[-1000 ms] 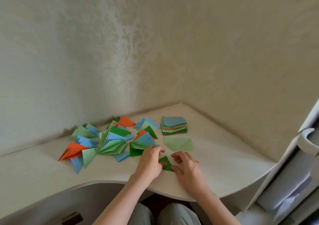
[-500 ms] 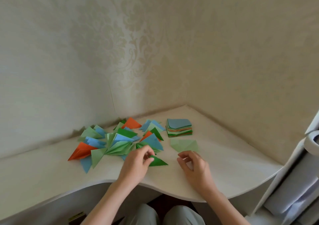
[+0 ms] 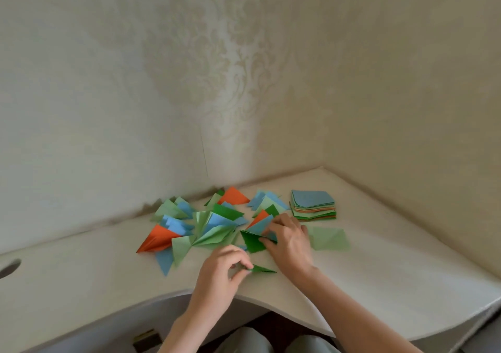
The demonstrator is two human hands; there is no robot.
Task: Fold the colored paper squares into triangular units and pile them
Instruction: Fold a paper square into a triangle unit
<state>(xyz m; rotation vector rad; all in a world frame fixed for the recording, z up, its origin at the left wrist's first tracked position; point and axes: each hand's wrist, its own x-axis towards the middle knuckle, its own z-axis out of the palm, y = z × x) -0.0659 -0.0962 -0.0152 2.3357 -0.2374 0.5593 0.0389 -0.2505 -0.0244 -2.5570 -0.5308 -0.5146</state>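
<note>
Pinching one dark green folded unit near the desk front: left hand. Right hand, at 1 o'clock, grips a second dark green piece. One square stack, one loose light-green sheet; two orange units visible in the pile, at 10 o'clock.

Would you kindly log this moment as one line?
left hand: pinches dark green unit | right hand: on folded pile | square stack: untouched
</note>
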